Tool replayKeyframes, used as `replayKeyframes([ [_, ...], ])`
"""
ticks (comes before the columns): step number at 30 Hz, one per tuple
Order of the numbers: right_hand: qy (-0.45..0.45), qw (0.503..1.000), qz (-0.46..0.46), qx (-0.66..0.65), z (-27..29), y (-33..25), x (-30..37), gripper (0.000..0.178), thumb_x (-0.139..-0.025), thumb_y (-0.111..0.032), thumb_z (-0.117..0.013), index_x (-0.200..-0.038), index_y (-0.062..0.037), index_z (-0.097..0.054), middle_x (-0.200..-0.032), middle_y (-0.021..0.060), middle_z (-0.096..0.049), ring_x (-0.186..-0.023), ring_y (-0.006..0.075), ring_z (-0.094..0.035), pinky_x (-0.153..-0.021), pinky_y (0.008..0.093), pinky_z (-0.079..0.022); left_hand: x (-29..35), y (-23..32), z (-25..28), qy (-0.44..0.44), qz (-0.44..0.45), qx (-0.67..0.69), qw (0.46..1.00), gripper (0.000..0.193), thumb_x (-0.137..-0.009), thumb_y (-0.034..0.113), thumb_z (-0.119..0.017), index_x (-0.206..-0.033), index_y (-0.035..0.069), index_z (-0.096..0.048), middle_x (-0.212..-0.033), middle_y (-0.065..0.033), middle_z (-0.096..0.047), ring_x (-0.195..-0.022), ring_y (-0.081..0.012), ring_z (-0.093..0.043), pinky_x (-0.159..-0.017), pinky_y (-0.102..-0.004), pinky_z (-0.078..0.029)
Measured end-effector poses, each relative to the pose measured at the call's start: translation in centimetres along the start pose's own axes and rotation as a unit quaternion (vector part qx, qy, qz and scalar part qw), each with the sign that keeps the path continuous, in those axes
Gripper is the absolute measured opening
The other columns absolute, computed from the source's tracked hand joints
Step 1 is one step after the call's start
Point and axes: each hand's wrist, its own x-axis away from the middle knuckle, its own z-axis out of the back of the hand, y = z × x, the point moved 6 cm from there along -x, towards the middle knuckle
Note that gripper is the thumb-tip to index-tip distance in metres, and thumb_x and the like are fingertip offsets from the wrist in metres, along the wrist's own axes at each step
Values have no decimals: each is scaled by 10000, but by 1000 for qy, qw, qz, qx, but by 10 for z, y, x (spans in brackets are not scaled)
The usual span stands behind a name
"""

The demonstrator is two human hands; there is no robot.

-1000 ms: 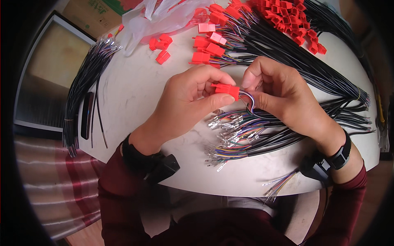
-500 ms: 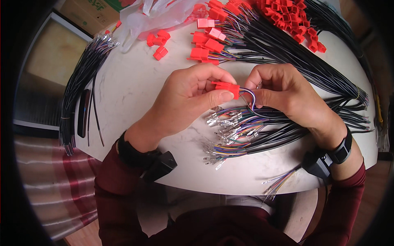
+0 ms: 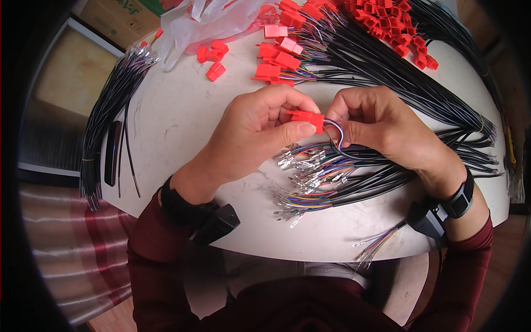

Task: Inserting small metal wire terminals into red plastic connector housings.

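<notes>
Between the thumb and fingers of my left hand (image 3: 257,119) is a red plastic connector housing (image 3: 307,121), held above the table. Thin coloured wires (image 3: 338,128) curve out of its right end and down toward a black cable. Close beside that end, my right hand (image 3: 381,122) is closed in a pinch on a thin wire, whose tip is hidden by the fingers. Below both hands lies a bundle of black cables (image 3: 376,180) with coloured wires and bare metal terminals (image 3: 296,193) at the left end.
Finished-looking cables with red connectors (image 3: 279,58) lie at the back, beside a heap of loose red housings (image 3: 384,25). Several more housings (image 3: 214,55) sit near a clear plastic bag (image 3: 202,25). Another cable bundle (image 3: 113,110) lies left; loose wires (image 3: 379,246) lie at the front edge.
My right fingertips have shifted slightly left, toward the housing. A metal terminal that showed at those fingers is out of sight now. The left hand has barely moved.
</notes>
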Motion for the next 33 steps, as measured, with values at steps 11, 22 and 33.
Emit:
replayKeyframes([
  [11, -9, 1000, 19, -23, 1, -2, 0, 65, -850, -17, -560, -863, 26, -606, -725, -1, -592, -665, 32, -519, -598, 182, -410, -2, -5, 3, 10, 20, 48, 999, 232, -860, 85, -619, -1068, -2, -565, -995, -22, -591, -877, -76, -571, -719, -215, -469],
  [22, -19, 1000, 12, 11, -3, 1, 0, 82, -853, -17, -544, -850, 28, -612, -718, 2, -588, -669, 45, -513, -611, 198, -407, 0, 0, -2, 15, -3, 42, 999, 207, -870, 43, -602, -1061, -26, -565, -898, -43, -626, -784, -53, -576, -656, -180, -464],
  [33, -21, 998, -20, -61, 0, 2, 0, 100, -868, -63, -563, -888, 17, -620, -760, 0, -601, -683, 53, -536, -641, 183, -430, 2, 5, 1, 12, 2, 29, 999, 220, -863, 47, -597, -1064, -33, -562, -1003, -58, -584, -908, -113, -577, -794, -255, -465],
])
